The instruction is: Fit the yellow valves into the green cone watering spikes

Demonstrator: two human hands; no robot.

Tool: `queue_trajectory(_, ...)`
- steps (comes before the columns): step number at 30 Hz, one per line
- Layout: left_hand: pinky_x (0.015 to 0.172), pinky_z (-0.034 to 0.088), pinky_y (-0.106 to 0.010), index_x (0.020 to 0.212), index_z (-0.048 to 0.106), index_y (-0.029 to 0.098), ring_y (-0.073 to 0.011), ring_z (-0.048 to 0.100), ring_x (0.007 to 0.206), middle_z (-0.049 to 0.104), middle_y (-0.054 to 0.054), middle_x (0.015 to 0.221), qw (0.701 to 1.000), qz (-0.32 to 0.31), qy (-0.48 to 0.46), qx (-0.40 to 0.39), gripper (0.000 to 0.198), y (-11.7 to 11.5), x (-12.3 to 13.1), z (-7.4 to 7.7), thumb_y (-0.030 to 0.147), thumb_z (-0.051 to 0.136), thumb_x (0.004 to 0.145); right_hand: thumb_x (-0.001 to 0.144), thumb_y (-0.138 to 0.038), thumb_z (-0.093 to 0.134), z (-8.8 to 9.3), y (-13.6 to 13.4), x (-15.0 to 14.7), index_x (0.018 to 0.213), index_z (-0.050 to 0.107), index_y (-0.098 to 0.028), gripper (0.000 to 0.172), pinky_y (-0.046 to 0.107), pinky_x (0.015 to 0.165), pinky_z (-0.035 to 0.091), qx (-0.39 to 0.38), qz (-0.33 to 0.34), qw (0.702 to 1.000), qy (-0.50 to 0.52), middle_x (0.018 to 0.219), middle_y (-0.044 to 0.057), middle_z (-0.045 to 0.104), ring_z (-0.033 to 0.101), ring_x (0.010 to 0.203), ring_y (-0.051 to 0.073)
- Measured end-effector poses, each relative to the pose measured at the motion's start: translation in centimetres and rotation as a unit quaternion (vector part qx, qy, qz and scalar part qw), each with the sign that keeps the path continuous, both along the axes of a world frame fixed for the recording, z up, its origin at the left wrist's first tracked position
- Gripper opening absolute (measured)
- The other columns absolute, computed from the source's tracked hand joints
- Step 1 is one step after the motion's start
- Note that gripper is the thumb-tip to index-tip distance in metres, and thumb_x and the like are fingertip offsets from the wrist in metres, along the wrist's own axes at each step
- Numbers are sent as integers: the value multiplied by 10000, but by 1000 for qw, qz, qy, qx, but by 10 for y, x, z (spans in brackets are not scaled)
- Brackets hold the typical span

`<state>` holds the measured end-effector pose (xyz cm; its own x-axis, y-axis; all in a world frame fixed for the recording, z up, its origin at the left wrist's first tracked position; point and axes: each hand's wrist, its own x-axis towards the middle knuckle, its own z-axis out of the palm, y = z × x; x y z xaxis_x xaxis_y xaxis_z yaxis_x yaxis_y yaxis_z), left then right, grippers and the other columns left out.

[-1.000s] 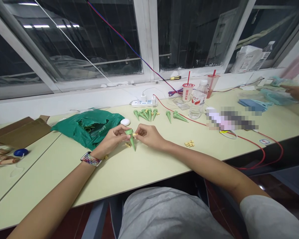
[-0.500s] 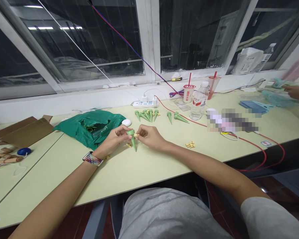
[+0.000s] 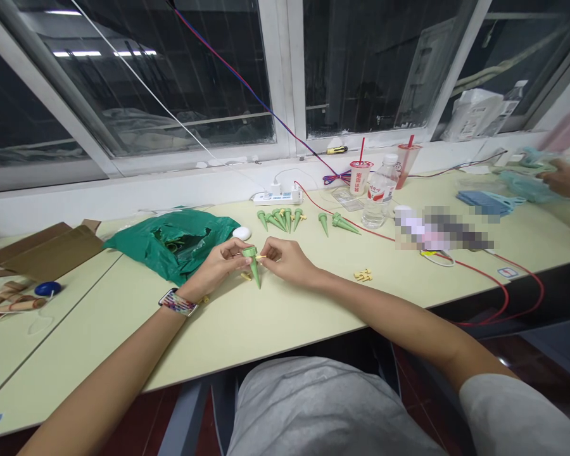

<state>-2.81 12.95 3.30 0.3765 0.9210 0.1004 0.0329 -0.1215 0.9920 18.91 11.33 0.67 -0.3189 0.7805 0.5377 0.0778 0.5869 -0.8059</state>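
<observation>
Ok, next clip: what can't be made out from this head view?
In the head view:
Green plastic spike: its top is partly hidden by the fingers of the left hand.
Small pale part: at the right hand's fingertips, too small to identify.
Blurred item: pixelated, so its kind is unreadable.
Co-worker's hand: arm cut off by the right edge.
Cardboard box: cut off by the left edge.

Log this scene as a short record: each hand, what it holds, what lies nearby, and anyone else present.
Left hand: holds a green plastic tapered spike, point down.
Right hand: pinches a small cream plastic piece at the spike's top.
Nearby: crumpled green plastic bag; group of similar green spikes.
Surface: pale yellow-green table.
Other person: one hand at far right.
</observation>
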Motion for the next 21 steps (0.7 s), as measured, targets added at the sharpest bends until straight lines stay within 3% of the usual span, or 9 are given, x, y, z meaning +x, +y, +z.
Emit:
queue_trajectory(15, 656, 575, -272, 991, 706, 176, -134, 636, 690, 660, -4, 801, 1000, -4, 10, 9, 393, -1, 1, 1, 323, 927, 700, 855, -242, 638, -1, 0, 0, 829, 594, -202, 65, 257, 680, 493, -3, 1, 1000, -3, 757, -22, 651, 618, 703, 132)
queue_trajectory(21, 661, 583, -275, 1005, 700, 170, -139, 641, 716, 676, -22, 860, 1000, -6, 10, 7, 405, -1, 0, 1, 324, 925, 705, 857, -237, 629, 2, -2, 1, 831, 586, -205, 60, 255, 681, 486, -5, -1, 1000, -11, 758, -25, 645, 611, 706, 131)
